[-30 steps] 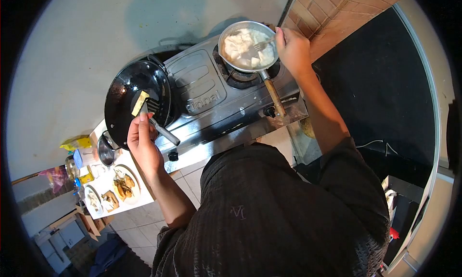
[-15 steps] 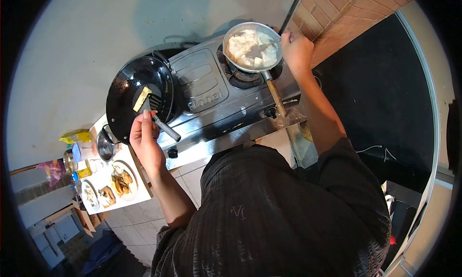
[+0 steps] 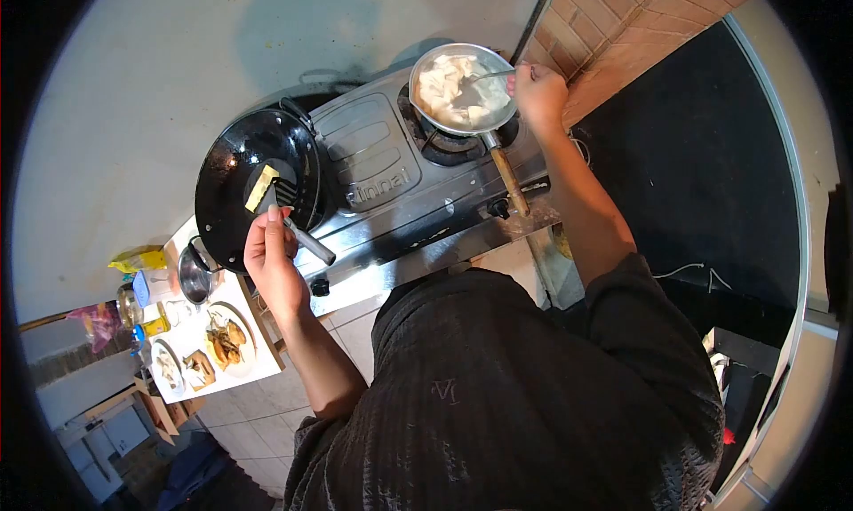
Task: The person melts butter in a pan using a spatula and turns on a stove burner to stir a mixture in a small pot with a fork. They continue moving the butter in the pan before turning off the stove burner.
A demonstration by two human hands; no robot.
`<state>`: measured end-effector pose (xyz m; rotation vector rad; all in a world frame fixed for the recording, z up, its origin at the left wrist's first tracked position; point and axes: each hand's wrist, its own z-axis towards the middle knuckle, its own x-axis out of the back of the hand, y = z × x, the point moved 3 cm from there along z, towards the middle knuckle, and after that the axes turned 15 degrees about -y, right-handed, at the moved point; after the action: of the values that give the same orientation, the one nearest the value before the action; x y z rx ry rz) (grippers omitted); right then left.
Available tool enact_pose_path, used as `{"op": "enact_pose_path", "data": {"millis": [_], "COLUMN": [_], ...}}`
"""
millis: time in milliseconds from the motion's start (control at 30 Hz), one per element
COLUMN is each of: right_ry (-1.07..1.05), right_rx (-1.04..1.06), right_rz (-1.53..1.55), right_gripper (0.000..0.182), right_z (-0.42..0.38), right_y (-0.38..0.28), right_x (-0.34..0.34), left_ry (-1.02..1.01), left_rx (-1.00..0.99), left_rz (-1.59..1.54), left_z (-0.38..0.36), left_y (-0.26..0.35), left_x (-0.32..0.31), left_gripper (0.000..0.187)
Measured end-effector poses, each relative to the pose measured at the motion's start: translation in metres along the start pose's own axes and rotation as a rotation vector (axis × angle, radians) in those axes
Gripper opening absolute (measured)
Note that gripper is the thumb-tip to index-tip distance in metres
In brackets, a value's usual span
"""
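Observation:
My left hand (image 3: 274, 253) is closed at the neck of a slotted spatula (image 3: 309, 241), whose grey handle sticks out to the lower right. The spatula's black head is over the black wok (image 3: 218, 169), beside a yellowish strip of food (image 3: 261, 188). My right hand (image 3: 539, 93) grips the thin handle of a metal spoon (image 3: 499, 74). The spoon's far end is among pale, cut pieces of food (image 3: 444, 84) in a saucepan (image 3: 418, 107) with a wooden handle (image 3: 509, 180). The saucepan sits on the right burner.
The stove (image 3: 369, 151) has a metal top and front knobs (image 3: 319, 286). On the left, a white table (image 3: 267, 355) bears a plate of fried food (image 3: 229, 338), a metal bowl (image 3: 194, 275) and several containers. A brick wall (image 3: 613, 22) borders the right side.
My right hand has shifted slightly left, and the spoon has moved left through the pale pieces. My left hand and the spatula have barely moved.

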<state>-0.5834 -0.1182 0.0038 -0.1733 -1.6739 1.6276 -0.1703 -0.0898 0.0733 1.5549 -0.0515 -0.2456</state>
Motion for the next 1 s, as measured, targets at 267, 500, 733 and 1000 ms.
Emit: {"op": "enact_pose_path", "data": {"millis": [267,500,733,1000], "right_ry": [0.039,0.08,0.001,0.031], "right_rx": [-0.011,0.148,-0.036,0.171], "right_rz": [0.069,-0.38,0.112,-0.128], "right_gripper": [0.032,0.032,0.032,0.028], "right_z": [-0.002,-0.004,0.002,0.001], "right_y": [0.007,-0.011,0.004,-0.019], "right_x": [0.013,0.003,-0.002,-0.002], "left_ry": [-0.013,-0.022,-0.034,-0.047], "left_rx": [0.016,0.011,0.002,0.003], "left_rz": [0.015,0.007,0.015,-0.005], "left_z": [0.001,0.003,0.001,0.004], "left_y": [-0.004,-0.005,-0.002,-0.003], "left_x": [0.002,0.002,0.004,0.003], "left_gripper": [0.021,0.021,0.021,0.02]}}
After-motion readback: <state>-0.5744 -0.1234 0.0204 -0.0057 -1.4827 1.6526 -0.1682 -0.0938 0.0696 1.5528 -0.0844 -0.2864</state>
